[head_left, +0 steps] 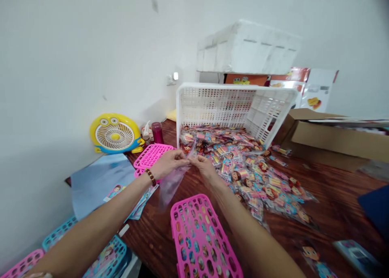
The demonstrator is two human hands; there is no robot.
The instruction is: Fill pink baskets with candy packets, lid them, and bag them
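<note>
My left hand (168, 163) and my right hand (203, 165) meet over the brown wooden table (328, 201), both pinched on the top edge of a clear plastic bag (170, 184) that hangs down between them. A brown bead bracelet (150, 176) sits on my left wrist. Just beyond my right hand lies a pile of small colourful cartoon packets (258, 176), spilling from a white plastic basket (231, 107) tipped on its side. A pink perforated basket (203, 239) with small items inside stands below my forearms.
Another pink basket (152, 155) lies behind my left hand. A yellow cartoon desk fan (114, 134) and a dark red bottle (157, 132) stand by the wall. Cardboard boxes (331, 138) sit at right, a white foam box (247, 47) behind. Blue and pink baskets (106, 257) lie at lower left.
</note>
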